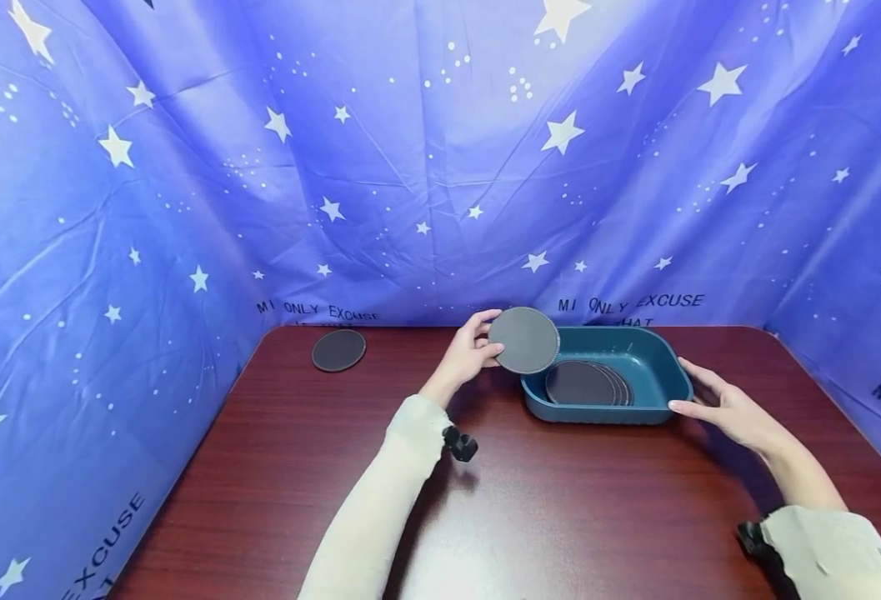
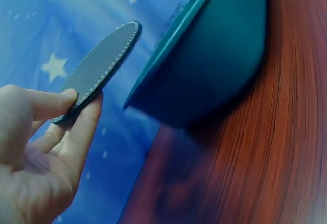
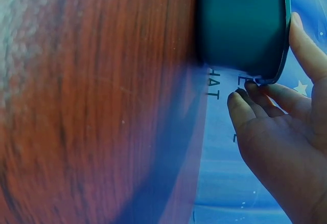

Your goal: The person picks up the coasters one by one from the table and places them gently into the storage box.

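My left hand (image 1: 464,360) pinches a round dark grey coaster (image 1: 524,340) with light stitching along its rim, thumb on the face turned to me. In the head view, that coaster overlaps the left end of a teal plastic bin (image 1: 598,414). The left wrist view shows the held coaster (image 2: 104,63) tilted, beside the bin's outer wall (image 2: 219,50). Several overlapping dark coasters (image 1: 581,383) lie inside the bin, toward its left. At its right end, my right hand (image 1: 733,410) holds the rim, the thumb at the front corner and fingers farther back.
Another dark coaster (image 1: 338,350) lies flat near the back left of the reddish-brown wooden table (image 1: 560,508). Blue star-patterned cloth (image 1: 425,167) hangs behind the table and along both sides. A black wrist camera (image 1: 460,443) is fixed over the left sleeve.
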`<state>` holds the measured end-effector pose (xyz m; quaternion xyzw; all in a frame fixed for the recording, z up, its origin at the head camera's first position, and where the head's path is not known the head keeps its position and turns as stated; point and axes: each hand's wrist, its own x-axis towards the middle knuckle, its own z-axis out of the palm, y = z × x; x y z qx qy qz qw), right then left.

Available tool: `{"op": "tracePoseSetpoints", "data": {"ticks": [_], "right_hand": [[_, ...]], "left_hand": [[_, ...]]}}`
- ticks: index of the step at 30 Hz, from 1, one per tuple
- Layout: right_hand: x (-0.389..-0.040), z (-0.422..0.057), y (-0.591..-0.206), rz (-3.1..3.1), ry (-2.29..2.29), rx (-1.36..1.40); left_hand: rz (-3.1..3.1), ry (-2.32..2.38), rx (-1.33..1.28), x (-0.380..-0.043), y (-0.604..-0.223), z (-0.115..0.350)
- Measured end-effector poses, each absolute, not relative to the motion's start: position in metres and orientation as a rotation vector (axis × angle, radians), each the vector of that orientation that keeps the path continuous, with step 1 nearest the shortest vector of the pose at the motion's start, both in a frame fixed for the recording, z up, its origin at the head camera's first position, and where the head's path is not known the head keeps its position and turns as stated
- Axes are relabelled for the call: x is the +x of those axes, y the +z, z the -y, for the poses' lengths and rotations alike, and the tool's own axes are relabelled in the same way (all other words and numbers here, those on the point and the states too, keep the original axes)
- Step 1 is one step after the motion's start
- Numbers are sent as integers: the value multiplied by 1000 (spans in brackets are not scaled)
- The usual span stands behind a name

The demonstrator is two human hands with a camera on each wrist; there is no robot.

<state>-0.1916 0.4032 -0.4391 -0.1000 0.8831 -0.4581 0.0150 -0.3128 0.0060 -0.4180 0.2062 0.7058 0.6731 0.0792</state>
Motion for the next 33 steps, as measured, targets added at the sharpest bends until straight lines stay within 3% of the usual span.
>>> {"op": "tracePoseSetpoints", "data": {"ticks": [8,18,33], "right_hand": [[-192,-402,-438,-2720,-1451,-292],[-190,-402,-439,-2724,-1511,-350],[-191,-401,-440,-2739,-1477,-347]], "left_hand": [[-2353,1612,659,-312,-409,-53],[-2772,679,691,-299,-395,-93],[-2986,51,843,-280,-409,-111]]}}
